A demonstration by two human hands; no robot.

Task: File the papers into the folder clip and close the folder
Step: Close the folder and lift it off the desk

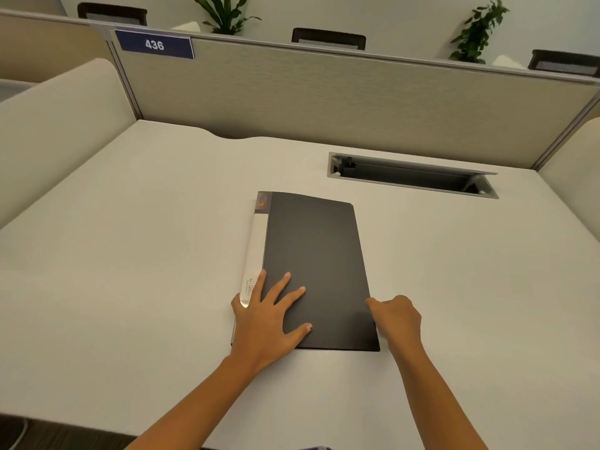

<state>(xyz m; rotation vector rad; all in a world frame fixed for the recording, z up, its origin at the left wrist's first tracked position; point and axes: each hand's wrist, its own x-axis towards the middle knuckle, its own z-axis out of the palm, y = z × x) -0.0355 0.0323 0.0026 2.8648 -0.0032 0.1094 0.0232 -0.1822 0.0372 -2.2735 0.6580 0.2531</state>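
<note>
Soft, even overhead office light is filling the scene, leaving the pale desk (130,238) bright but not blown out. The dark folder (318,271) is showing a faint sheen and only a thin shadow along its near edge. Shadows under the left hand (263,323) and right hand (397,319) are staying faint and diffuse. Wide-angle distortion is bending the partition (324,92) and the desk edges toward the frame borders. Detail is softening slightly throughout, most visibly on the plants (480,30) at the top.
</note>
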